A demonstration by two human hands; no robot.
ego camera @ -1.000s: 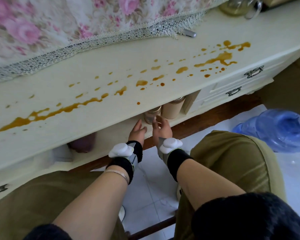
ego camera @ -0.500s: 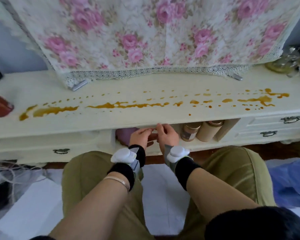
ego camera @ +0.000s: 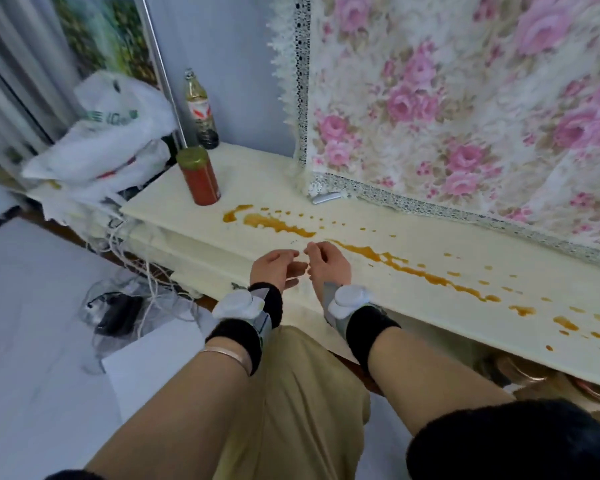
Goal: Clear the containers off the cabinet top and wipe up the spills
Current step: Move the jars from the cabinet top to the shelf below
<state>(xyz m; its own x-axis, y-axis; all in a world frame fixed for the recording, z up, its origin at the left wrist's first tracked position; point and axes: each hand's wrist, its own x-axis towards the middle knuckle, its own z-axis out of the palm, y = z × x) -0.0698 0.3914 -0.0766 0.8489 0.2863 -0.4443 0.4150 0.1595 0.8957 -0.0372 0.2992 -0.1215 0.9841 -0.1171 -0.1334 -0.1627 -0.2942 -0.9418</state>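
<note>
A long trail of amber-brown spill [ego camera: 409, 270] with many small drops runs along the cream cabinet top [ego camera: 264, 188]. At the top's left end stands a red sauce bottle [ego camera: 201, 176] with a green lid. Behind it, against the wall, is a taller glass bottle [ego camera: 201, 110] holding dark liquid. My left hand [ego camera: 276, 270] and my right hand [ego camera: 326, 265] hover side by side over the front edge of the top, just left of the spill's middle. Both have loosely curled fingers and hold nothing.
A floral cloth with a lace hem [ego camera: 465, 109] covers something large at the back of the top. A white plastic bag [ego camera: 108, 140] and tangled cables [ego camera: 139, 258] sit left of the cabinet. Copper-lidded jars [ego camera: 589, 389] show in the shelf below right. My knees are under my arms.
My hands rose from the lower shelf opening to above the cabinet's front edge. My view swung left, bringing the two bottles and the plastic bag into sight.
</note>
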